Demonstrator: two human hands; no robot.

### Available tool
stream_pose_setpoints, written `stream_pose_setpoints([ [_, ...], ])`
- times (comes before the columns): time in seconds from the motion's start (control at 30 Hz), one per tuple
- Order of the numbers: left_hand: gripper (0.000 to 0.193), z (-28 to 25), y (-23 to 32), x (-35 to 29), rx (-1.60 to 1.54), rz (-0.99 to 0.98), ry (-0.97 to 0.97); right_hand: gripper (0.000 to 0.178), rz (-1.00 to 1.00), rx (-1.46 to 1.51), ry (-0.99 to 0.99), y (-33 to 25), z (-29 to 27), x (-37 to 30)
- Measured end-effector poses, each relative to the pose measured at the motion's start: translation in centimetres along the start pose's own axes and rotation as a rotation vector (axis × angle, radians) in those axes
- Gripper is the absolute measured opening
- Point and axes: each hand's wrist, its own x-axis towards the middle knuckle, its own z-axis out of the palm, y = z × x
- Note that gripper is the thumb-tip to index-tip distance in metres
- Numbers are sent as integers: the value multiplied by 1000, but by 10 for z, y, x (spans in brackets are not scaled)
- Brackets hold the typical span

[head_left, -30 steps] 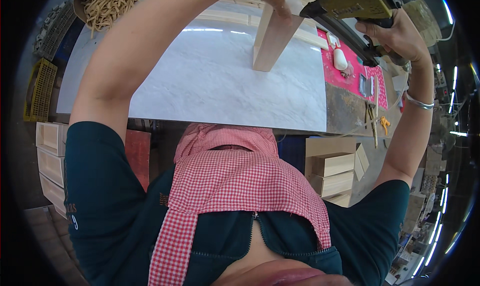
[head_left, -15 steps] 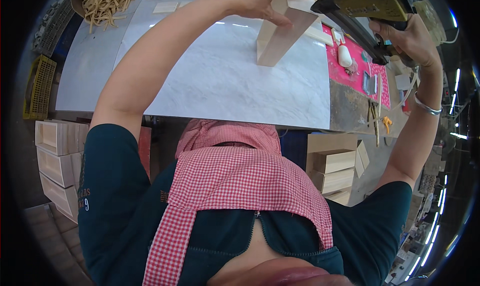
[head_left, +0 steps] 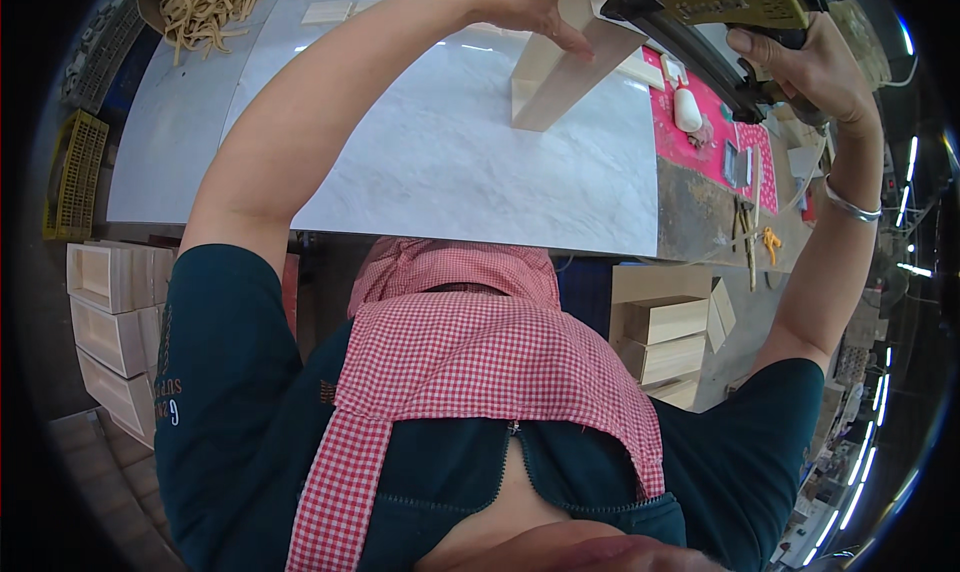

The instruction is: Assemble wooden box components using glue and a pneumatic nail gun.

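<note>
A pale wooden box frame (head_left: 575, 77) stands on end on the white marbled tabletop (head_left: 450, 162). My left hand (head_left: 535, 7) grips its upper end, thumb on the near side and fingers partly cut off by the view's top edge. In my right hand (head_left: 815, 72) is a nail gun (head_left: 730, 2), dark with a yellowish body, held by its handle. Its nose meets or nearly meets the upper right edge of the box frame; actual contact cannot be made out.
A white bottle (head_left: 687, 111) and small tools lie on a pink sheet (head_left: 670, 137) at right, with orange-handled pliers (head_left: 770, 244) nearer. Wooden boxes are stacked at lower left (head_left: 110, 337) and lower right (head_left: 670, 337). A container of tan strips (head_left: 205, 7) stands far left.
The nail gun has shifted slightly left, its nose closer over the top of the box frame. My left hand keeps its hold on the box frame.
</note>
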Motion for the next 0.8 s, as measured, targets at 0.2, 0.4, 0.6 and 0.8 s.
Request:
stream_pose_setpoints([
  [0.2, 83, 0, 2, 3, 60, -41, -3, 45, -10, 5, -6, -1, 4, 1],
  [0.4, 85, 9, -7, 3, -102, 2, 35, 44, 47, 28, -7, 0, 3, 0],
  [0.6, 87, 12, -13, 3, -277, -167, -12, 49, 437, -7, -28, -32, 2, 4],
  [0.8, 92, 9, -7, -1, -143, -198, 16, 57, 391, -190, 141, -30, 6, -21],
])
